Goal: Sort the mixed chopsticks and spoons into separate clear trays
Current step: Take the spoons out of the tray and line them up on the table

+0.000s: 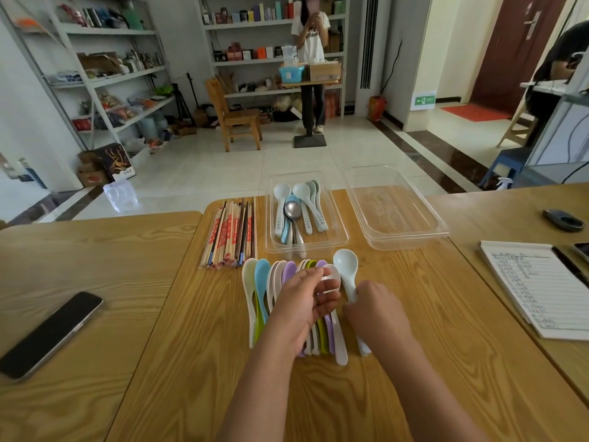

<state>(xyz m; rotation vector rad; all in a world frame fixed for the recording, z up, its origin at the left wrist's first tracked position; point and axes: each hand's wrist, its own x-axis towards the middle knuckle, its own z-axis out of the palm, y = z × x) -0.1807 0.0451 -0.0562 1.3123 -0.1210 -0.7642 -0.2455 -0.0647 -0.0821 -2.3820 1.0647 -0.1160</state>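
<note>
A row of plastic spoons in white, blue, purple and green lies on the wooden table in front of me. My left hand pinches the bowl of a white spoon at the right end of that row. My right hand grips the handle of a pale white spoon just beside it. A pile of chopsticks, some in paper sleeves, lies to the left behind the row. Behind the spoons stands a clear tray holding several spoons. An empty clear tray stands to its right.
A black phone lies on the left table. A lined notepad and a dark small object are at the right. Beyond the table a person stands by shelves, with a wooden chair on the tiled floor.
</note>
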